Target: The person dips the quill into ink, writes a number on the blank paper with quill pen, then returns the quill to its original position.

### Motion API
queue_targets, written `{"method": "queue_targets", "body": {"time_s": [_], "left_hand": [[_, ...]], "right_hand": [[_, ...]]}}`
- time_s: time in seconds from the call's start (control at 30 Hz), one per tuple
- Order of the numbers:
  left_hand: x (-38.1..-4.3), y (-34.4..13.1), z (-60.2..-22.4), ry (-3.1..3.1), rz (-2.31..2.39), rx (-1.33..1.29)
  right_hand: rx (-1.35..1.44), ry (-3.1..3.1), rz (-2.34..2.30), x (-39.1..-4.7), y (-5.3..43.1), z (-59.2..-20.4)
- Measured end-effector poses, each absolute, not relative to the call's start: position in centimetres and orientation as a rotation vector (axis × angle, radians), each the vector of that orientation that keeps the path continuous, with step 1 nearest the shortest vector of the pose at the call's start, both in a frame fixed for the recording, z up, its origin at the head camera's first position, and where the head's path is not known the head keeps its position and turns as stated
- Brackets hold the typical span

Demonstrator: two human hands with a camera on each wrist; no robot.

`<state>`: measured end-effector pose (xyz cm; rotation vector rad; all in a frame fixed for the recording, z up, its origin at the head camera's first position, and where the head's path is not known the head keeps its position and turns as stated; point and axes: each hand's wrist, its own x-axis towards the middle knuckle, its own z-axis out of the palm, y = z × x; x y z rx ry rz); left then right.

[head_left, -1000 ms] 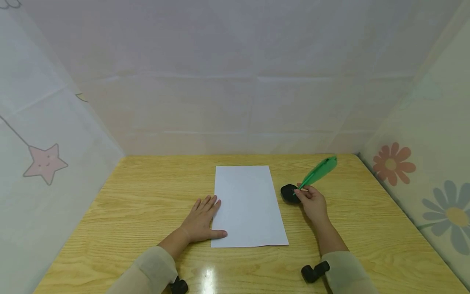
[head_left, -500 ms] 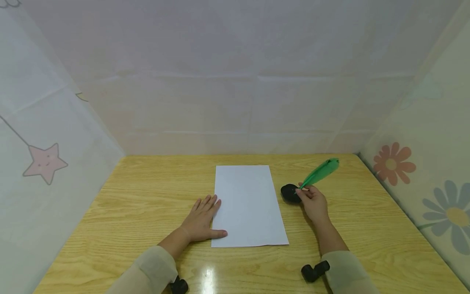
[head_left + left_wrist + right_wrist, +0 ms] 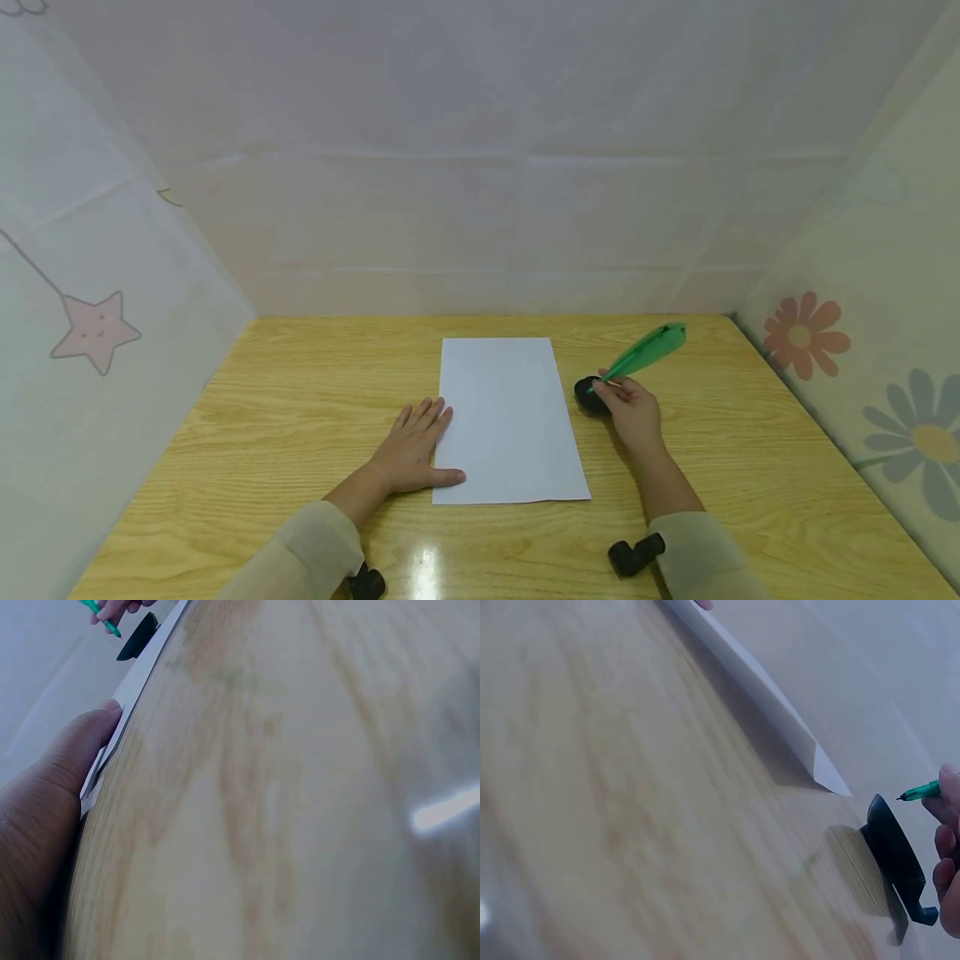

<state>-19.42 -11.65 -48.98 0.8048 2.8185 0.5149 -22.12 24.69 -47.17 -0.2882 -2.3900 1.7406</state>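
A white sheet of paper (image 3: 510, 417) lies on the table, its left edge under my left hand (image 3: 408, 454). That hand rests flat with fingers spread, the thumb reaching onto the sheet. My right hand (image 3: 637, 421) pinches a green feather pen (image 3: 647, 352) between thumb and fingers, low on its shaft. The feather end leans up and to the right. A small black dish (image 3: 587, 402) stands right of the paper, partly covered by the right hand. In the right wrist view, the pen's dark tip (image 3: 902, 798) hovers just above the dish (image 3: 896, 851).
The wooden table (image 3: 315, 375) ends at a pale cloth (image 3: 420, 208) behind, with printed cloths at both sides. The paper's near right corner (image 3: 825, 776) curls up slightly. Black wrist cameras (image 3: 636, 555) hang below both cuffs.
My right hand has shifted slightly left with the feather pen, after a small move right, so its tip is further over the black dish. My left hand stays on the paper.
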Motion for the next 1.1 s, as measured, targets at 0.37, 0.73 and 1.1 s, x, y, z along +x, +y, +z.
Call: {"method": "queue_targets", "body": {"time_s": [0.37, 0.73, 1.1], "left_hand": [[-19.5, -11.8, -49.0, 2.808, 0.496, 0.789], [-19.5, -11.6, -49.0, 2.817, 0.462, 0.788], [-19.5, -11.5, -48.8, 2.82, 0.451, 0.799]], "right_hand": [[-0.236, -2.389, 1.68, -22.6, 23.4, -47.2], [-0.157, -2.425, 1.698, -24.0, 20.5, -46.6], [-0.196, -2.419, 1.745, -26.2, 18.1, -46.9]]}}
